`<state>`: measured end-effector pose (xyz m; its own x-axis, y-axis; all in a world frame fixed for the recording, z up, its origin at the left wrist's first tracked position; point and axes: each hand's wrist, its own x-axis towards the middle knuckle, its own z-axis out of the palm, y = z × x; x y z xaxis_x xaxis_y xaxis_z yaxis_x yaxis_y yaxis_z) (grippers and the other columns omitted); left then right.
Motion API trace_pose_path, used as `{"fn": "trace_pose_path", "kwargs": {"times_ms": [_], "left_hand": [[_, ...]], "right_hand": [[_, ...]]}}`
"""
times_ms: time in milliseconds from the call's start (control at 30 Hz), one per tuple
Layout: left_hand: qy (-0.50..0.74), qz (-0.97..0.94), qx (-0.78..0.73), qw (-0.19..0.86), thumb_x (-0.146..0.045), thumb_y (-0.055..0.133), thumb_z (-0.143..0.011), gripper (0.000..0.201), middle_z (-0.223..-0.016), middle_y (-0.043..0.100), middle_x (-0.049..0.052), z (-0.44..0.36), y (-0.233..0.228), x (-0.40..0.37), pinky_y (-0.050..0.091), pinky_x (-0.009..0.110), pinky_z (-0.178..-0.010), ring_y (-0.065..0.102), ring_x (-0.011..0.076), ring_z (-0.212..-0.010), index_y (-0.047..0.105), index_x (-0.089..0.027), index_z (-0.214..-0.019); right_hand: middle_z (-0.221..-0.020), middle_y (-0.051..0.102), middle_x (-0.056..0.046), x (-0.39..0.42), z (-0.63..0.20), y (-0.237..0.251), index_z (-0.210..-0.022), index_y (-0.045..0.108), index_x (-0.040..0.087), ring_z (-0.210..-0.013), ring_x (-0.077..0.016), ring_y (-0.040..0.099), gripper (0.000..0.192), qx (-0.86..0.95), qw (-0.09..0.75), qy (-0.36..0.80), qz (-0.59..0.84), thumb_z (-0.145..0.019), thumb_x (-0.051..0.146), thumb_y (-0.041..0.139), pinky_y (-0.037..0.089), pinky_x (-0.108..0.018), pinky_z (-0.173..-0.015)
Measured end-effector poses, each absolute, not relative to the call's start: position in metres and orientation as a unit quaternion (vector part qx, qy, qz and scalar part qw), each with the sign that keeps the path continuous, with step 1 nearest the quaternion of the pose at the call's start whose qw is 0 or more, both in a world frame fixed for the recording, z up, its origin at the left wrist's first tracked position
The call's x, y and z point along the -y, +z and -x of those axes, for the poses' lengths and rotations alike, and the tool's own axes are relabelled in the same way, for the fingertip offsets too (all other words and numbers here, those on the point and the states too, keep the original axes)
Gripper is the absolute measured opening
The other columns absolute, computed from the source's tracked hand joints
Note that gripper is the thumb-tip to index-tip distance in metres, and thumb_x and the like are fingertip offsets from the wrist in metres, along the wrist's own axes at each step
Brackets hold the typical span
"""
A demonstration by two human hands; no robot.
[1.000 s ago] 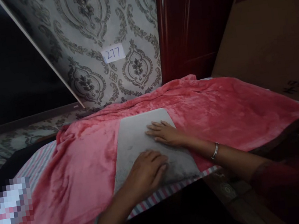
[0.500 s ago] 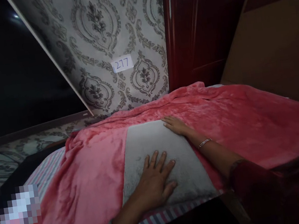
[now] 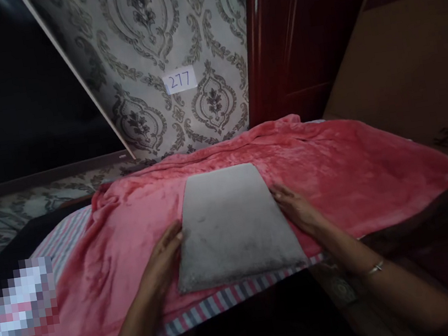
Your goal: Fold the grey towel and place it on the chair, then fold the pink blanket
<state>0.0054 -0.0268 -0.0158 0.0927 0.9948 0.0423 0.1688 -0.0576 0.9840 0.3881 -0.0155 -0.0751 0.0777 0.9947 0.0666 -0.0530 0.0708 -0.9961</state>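
Bed draped in pink fleece blanket [image 3: 353, 166] | folded grey plush cloth rectangle [image 3: 232, 225] lies flat at its near edge | your left hand [image 3: 164, 257] and right hand [image 3: 296, 210] rest open against opposite side edges | likely soft, light, floppy: grip both sides.

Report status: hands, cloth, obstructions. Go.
Left hand and right hand flat against opposite edges of folded grey cloth. Cloth lies on pink blanket. Nothing on top of it.
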Motion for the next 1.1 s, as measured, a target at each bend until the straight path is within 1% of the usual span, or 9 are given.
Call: {"fn": "trace_pose_path", "kwargs": {"times_ms": [67, 133, 200, 267, 400, 533, 667, 867, 1100], "left_hand": [[0.470, -0.454, -0.501, 0.567, -0.035, 0.073, -0.079, 0.047, -0.130, 0.067, 0.015, -0.001, -0.011, 0.031, 0.056, 0.036, -0.093, 0.066, 0.0260, -0.114, 0.064, -0.017, -0.122], [0.474, -0.386, -0.483, 0.627, -0.026, 0.076, -0.073, 0.042, -0.117, 0.072, 0.014, 0.000, -0.003, 0.034, 0.058, 0.031, -0.080, 0.072, 0.0228, -0.095, 0.066, -0.016, -0.112], [0.452, -0.364, -0.463, 0.670, -0.022, 0.076, -0.072, 0.033, -0.105, 0.075, 0.011, 0.000, 0.002, 0.033, 0.058, 0.029, -0.070, 0.072, 0.0202, -0.080, 0.067, -0.015, -0.104], [0.413, -0.360, -0.448, 0.707, -0.021, 0.074, -0.074, 0.026, -0.094, 0.076, 0.011, 0.001, 0.003, 0.030, 0.057, 0.030, -0.063, 0.070, 0.0198, -0.071, 0.068, -0.015, -0.098], [0.362, -0.355, -0.435, 0.745, -0.022, 0.070, -0.077, 0.023, -0.088, 0.076, 0.012, 0.006, -0.005, 0.019, 0.058, 0.031, -0.063, 0.071, 0.0211, -0.070, 0.069, -0.012, -0.098], [0.378, -0.330, -0.433, 0.749, -0.016, 0.065, -0.080, 0.019, -0.084, 0.076, 0.009, 0.001, -0.012, 0.013, 0.058, 0.028, -0.068, 0.071, 0.0192, -0.070, 0.069, -0.011, -0.097], [0.386, -0.299, -0.443, 0.752, -0.014, 0.062, -0.081, 0.017, -0.080, 0.076, 0.009, -0.007, -0.013, 0.012, 0.058, 0.028, -0.072, 0.072, 0.0197, -0.071, 0.071, -0.010, -0.095], [0.382, -0.307, -0.481, 0.727, -0.016, 0.070, -0.076, 0.012, -0.079, 0.076, 0.009, -0.013, -0.013, 0.018, 0.057, 0.026, -0.070, 0.071, 0.0179, -0.068, 0.073, -0.009, -0.086], [0.378, -0.378, -0.483, 0.693, -0.023, 0.080, -0.067, 0.028, -0.085, 0.078, 0.010, -0.027, 0.002, 0.031, 0.057, 0.027, -0.069, 0.072, 0.0220, -0.078, 0.075, -0.011, -0.092]], "right_hand": [[-0.142, 0.058, -0.006, 0.037, -0.381, -0.071, -0.140, 0.051, 0.028, -0.124, -0.0236, 0.060, 0.054, 0.409, 0.575, 0.558, 0.437, -0.087, 0.039, 0.060, 0.047, -0.043, -0.107], [-0.123, 0.070, -0.004, 0.049, -0.374, -0.064, -0.119, 0.066, 0.025, -0.110, -0.0225, 0.067, 0.037, 0.348, 0.580, 0.620, 0.397, -0.083, 0.035, 0.065, 0.050, -0.039, -0.103], [-0.105, 0.076, -0.004, 0.054, -0.370, -0.059, -0.099, 0.072, 0.021, -0.099, -0.0220, 0.071, 0.023, 0.301, 0.568, 0.668, 0.375, -0.080, 0.031, 0.068, 0.051, -0.036, -0.100], [-0.097, 0.077, -0.003, 0.059, -0.367, -0.057, -0.091, 0.072, 0.020, -0.094, -0.0224, 0.072, 0.016, 0.270, 0.553, 0.698, 0.367, -0.078, 0.030, 0.069, 0.052, -0.036, -0.098], [-0.096, 0.077, -0.004, 0.068, -0.363, -0.055, -0.090, 0.071, 0.021, -0.098, -0.0249, 0.071, 0.016, 0.253, 0.543, 0.712, 0.366, -0.078, 0.031, 0.068, 0.051, -0.040, -0.100], [-0.094, 0.077, -0.003, 0.071, -0.359, -0.047, -0.089, 0.070, 0.022, -0.106, -0.0253, 0.069, 0.016, 0.245, 0.562, 0.692, 0.381, -0.078, 0.031, 0.064, 0.049, -0.040, -0.103], [-0.103, 0.076, -0.004, 0.072, -0.355, -0.039, -0.093, 0.070, 0.022, -0.114, -0.0267, 0.065, 0.023, 0.249, 0.563, 0.689, 0.383, -0.080, 0.038, 0.060, 0.049, -0.043, -0.103], [-0.099, 0.076, -0.006, 0.079, -0.355, -0.041, -0.091, 0.069, 0.023, -0.117, -0.0295, 0.063, 0.024, 0.254, 0.550, 0.689, 0.398, -0.079, 0.043, 0.063, 0.051, -0.046, -0.101], [-0.094, 0.076, -0.006, 0.092, -0.349, -0.032, -0.089, 0.068, 0.022, -0.115, -0.0311, 0.064, 0.019, 0.179, 0.556, 0.722, 0.371, -0.074, 0.034, 0.070, 0.053, -0.046, -0.098]]}}
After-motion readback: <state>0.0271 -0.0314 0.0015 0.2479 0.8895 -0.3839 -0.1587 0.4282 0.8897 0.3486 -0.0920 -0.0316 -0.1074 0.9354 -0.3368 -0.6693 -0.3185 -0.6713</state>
